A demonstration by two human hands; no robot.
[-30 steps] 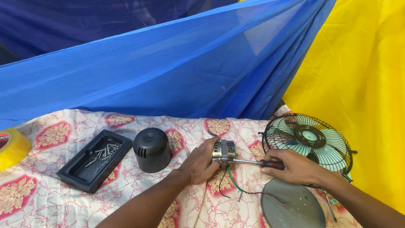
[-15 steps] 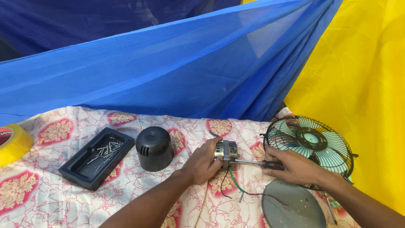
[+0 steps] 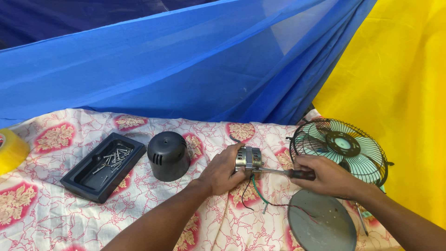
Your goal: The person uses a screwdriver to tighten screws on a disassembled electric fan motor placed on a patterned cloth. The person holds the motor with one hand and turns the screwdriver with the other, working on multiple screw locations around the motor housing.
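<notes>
The small metal fan motor (image 3: 248, 159) sits on the flowered cloth (image 3: 55, 204) near the middle of the table, clasped from its left side by the left hand (image 3: 223, 169), while the right hand (image 3: 325, 175) is wrapped tight round the dark handle of a screwdriver (image 3: 288, 173) whose shaft lies level with its tip at the motor's lower right — black, green and red wires (image 3: 253, 193) trail from the motor toward the person. Around it: a black domed motor cover (image 3: 168, 155) just left of the left hand, a black tray (image 3: 76, 179) of loose screws (image 3: 114, 157) further left, and a yellow tape roll (image 3: 11, 149) at the far left edge. Behind the right hand stands a caged fan (image 3: 341, 148) with green blades, a round grey base plate (image 3: 321, 222) lies below that wrist, and blue and yellow fabric (image 3: 186, 69) hangs behind everything.
</notes>
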